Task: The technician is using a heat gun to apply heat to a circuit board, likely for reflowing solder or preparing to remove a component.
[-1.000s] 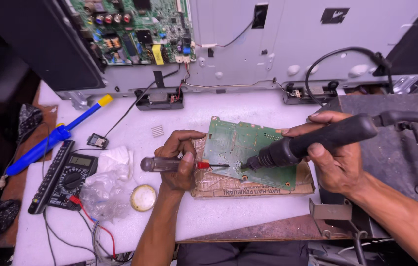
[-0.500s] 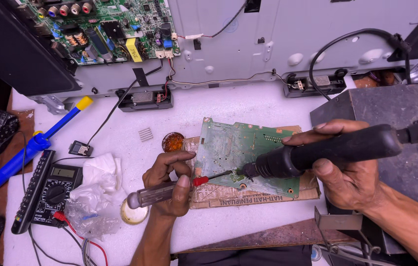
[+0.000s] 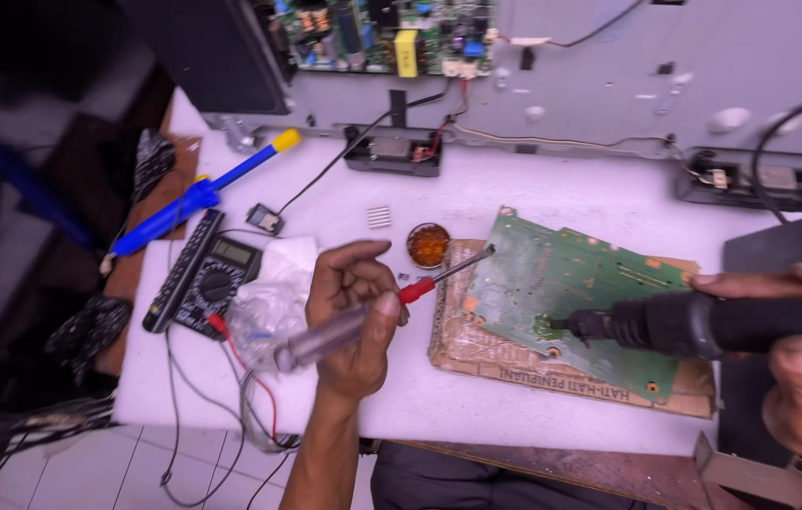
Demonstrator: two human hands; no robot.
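Mid-job: left hand (image 3: pixel 354 321) clamps clear-handled red-collared screwdriver (image 3: pixel 377 307) off green circuit board (image 3: pixel 576 307) left edge; right hand (image 3: pixel 798 378) grips black soldering iron (image 3: pixel 694 324) tip-down on it.

A flat brown cardboard package (image 3: pixel 477 354) with dark print lies under the green circuit board at four o'clock. The black multimeter's (image 3: pixel 201 283) small grey-green rectangular screen (image 3: pixel 234 252) sits at nine o'clock.
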